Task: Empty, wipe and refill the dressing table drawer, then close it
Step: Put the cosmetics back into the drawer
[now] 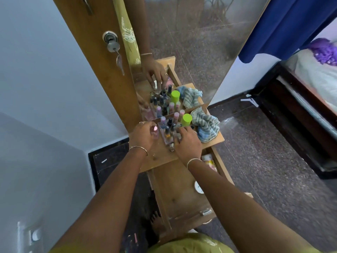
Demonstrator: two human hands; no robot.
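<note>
Left hand (144, 134) pinched one pink bottle (154, 129), right hand (186, 141) curled fingers onto one clear rack (166, 139) of bottles, one green-capped bottle (187, 119), one striped cloth (206, 125), wooden shelf (160, 157), one drawer (178, 190) open below, one round tin (198, 187) inside, mirror (191, 42) behind, speckled floor (264, 152).

Wooden drawer (182, 199) stood pulled open under dressing table top (215, 140), nearly bare: round white tin (198, 187) by right wall, labelled jar (208, 161) at back. Nail polish bottles (169, 123) stood upright, clustered against mirror, beside green-capped bottle (187, 119). Striped cloth (207, 125) lay crumpled at right. Pink bottle (154, 131) sat gripped in left hand (144, 136).
</note>
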